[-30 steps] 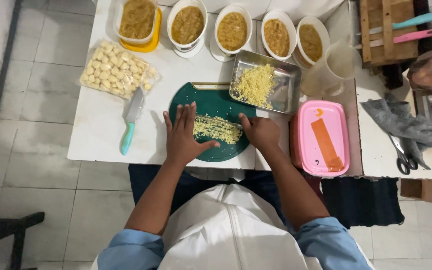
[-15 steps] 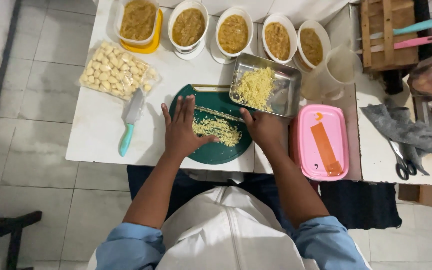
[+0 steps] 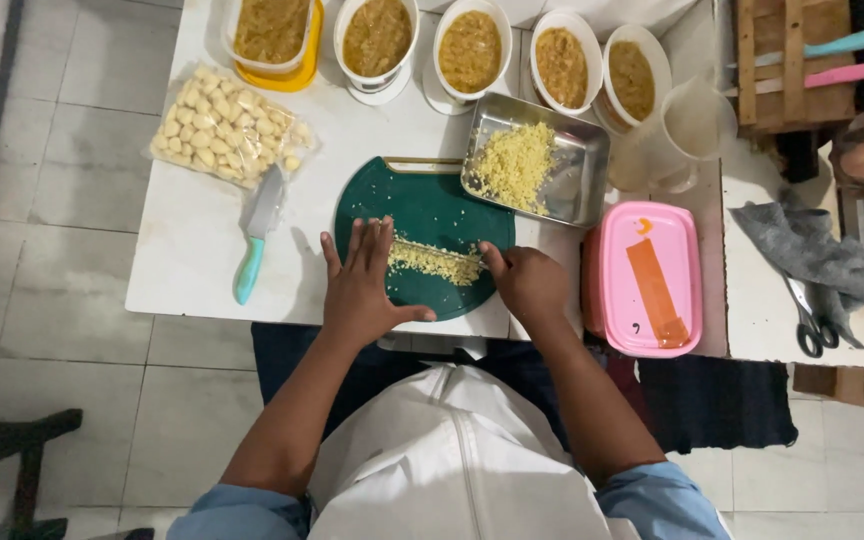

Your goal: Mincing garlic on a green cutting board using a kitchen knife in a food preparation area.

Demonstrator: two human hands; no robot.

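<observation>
On the green board point(image 3: 422, 215), near the table's point(image 3: 192, 260) near edge, a strip of chopped garlic point(image 3: 436, 261) is lying between both hands. Left hand point(image 3: 364, 285) is pressing flat, fingers spread apart, against the strip's left end. Right hand point(image 3: 527, 283) is curling at the right end; whether it is gripping anything, I cannot tell. Beyond, a steel tray point(image 3: 572, 175) is holding more garlic. Left of the board, a knife point(image 3: 257, 230) is lying beside a bag of cloves point(image 3: 227, 125).
</observation>
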